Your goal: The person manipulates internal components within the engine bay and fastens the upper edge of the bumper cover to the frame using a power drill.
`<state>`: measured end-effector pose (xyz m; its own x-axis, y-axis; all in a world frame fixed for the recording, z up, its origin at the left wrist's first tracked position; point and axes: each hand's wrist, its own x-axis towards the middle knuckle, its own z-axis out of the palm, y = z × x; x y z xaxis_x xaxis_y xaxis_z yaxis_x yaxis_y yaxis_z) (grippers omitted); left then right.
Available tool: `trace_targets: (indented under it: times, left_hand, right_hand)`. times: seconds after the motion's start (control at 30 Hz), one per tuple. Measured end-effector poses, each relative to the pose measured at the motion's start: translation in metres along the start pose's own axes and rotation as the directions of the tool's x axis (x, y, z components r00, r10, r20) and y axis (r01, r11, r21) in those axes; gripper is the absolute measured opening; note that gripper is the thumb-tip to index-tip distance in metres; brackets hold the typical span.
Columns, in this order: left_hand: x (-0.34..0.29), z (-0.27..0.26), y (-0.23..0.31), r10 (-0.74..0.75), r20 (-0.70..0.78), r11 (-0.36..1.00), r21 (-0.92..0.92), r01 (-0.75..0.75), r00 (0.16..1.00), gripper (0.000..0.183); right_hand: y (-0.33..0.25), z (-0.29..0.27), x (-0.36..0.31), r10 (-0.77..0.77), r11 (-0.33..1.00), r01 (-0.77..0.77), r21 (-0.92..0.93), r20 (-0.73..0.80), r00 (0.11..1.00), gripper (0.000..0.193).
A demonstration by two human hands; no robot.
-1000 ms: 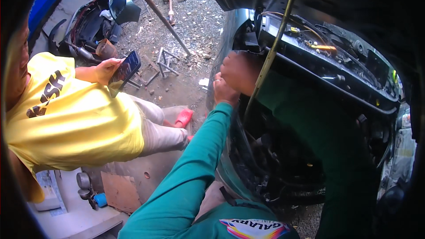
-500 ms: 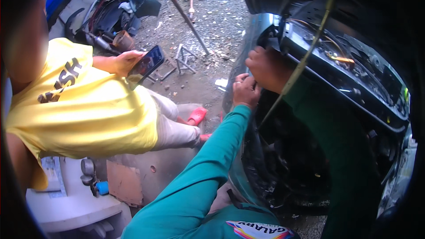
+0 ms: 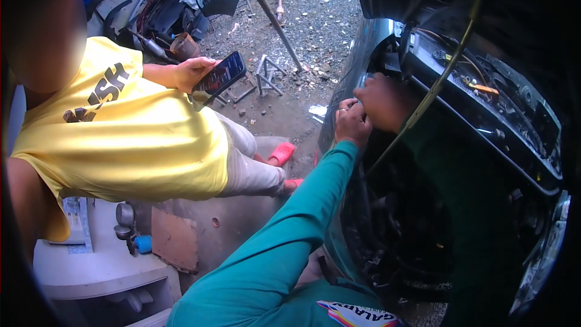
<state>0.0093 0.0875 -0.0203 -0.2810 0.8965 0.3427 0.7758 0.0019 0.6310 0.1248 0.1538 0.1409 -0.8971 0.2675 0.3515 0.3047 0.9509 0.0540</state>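
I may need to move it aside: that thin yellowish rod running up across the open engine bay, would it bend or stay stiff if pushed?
The yellowish rod looks thin and keeps one line over a long span, so it is probably stiff metal. Being so slender, it likely weighs little. The right hand and left hand work beside it, not touching.

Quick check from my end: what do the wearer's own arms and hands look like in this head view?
The left arm wears a long teal fabric sleeve reaching the wrist. The right arm wears a darker green long sleeve, in shadow. Both hands, left hand and right hand, are bare, without gloves. A ring seems to sit on one left finger, too small to confirm.
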Motion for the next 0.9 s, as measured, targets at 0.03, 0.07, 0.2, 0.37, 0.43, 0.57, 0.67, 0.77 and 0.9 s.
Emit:
trace_targets:
  times: [0.03,0.07,0.2,0.37,0.43,0.57,0.67,0.77,0.9]
  left_hand:
    - [0.000,0.000,0.004,-0.016,-0.004,1.000,0.002,0.016,1.000,0.014]
    - [0.001,-0.001,0.008,-0.032,-0.008,0.999,0.004,0.032,0.999,0.014]
    - [-0.001,-0.008,0.007,-0.058,-0.020,0.998,-0.005,0.058,0.998,0.016]
    - [0.001,-0.005,0.010,-0.051,0.004,0.998,-0.028,0.051,0.999,0.022]
    - [0.002,-0.003,0.010,-0.053,-0.020,0.997,-0.051,0.052,0.998,0.021]
    - [-0.001,-0.003,0.005,-0.026,-0.015,0.998,-0.057,0.025,1.000,0.019]
    - [0.001,0.000,0.006,-0.007,-0.043,0.999,-0.034,0.006,0.999,0.017]
    - [-0.001,-0.001,0.000,-0.040,-0.031,0.999,0.013,0.040,0.999,0.015]
    - [0.000,-0.003,0.008,-0.061,-0.034,0.998,-0.027,0.061,0.998,0.014]
  right_hand:
    - [0.004,-0.001,0.001,0.002,1.000,-0.002,-0.004,0.004,1.000,0.017]
    - [0.007,-0.002,0.002,-0.036,0.998,0.040,-0.044,0.085,0.996,0.016]
    - [0.005,-0.001,0.010,-0.035,0.995,0.056,-0.081,0.250,0.968,0.012]
    - [0.031,0.041,0.006,0.142,0.985,-0.118,-0.126,0.203,0.969,0.018]
    - [0.033,0.022,0.016,0.157,0.980,-0.112,-0.167,0.291,0.944,0.020]
    - [0.008,0.015,0.003,0.345,0.930,-0.367,0.025,0.288,0.893,0.017]
    - [-0.002,-0.004,0.001,0.212,0.969,-0.214,-0.126,-0.028,0.977,0.013]
    - [-0.008,-0.008,0.004,0.096,0.979,-0.075,-0.188,0.107,0.990,0.009]
    - [-0.017,0.018,-0.002,0.306,0.941,-0.279,-0.189,0.129,0.943,0.009]
